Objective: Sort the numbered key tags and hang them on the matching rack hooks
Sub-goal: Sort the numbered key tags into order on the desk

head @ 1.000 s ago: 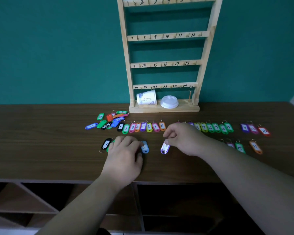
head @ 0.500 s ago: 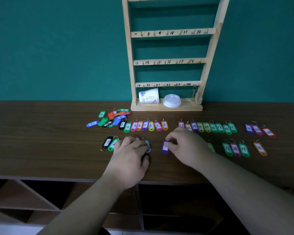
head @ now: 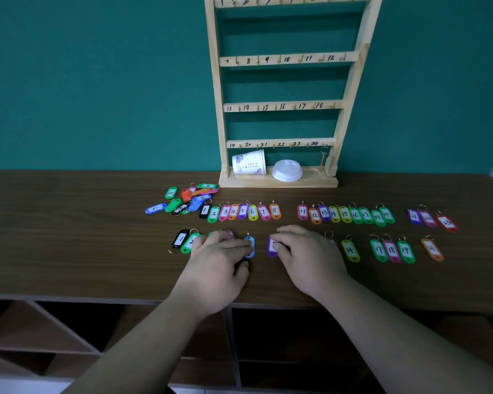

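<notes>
The left hand (head: 219, 265) lies flat on the brown table (head: 69, 251), its straight fingers touching a blue key tag (head: 250, 247). Just beside it, the right hand (head: 308, 257) pinches a purple key tag (head: 271, 248) lying on the table. Behind them runs a row of numbered tags (head: 242, 213). Farthest back stands the wooden rack (head: 279, 106).

Dark wooden table (head: 69, 237) bearing a pale wooden rack (head: 310, 182) at its back, a loose heap of key tags (head: 188, 199) at left, and two rows of numbered tags (head: 345, 214), one purple tag (head: 271, 250) in front.
</notes>
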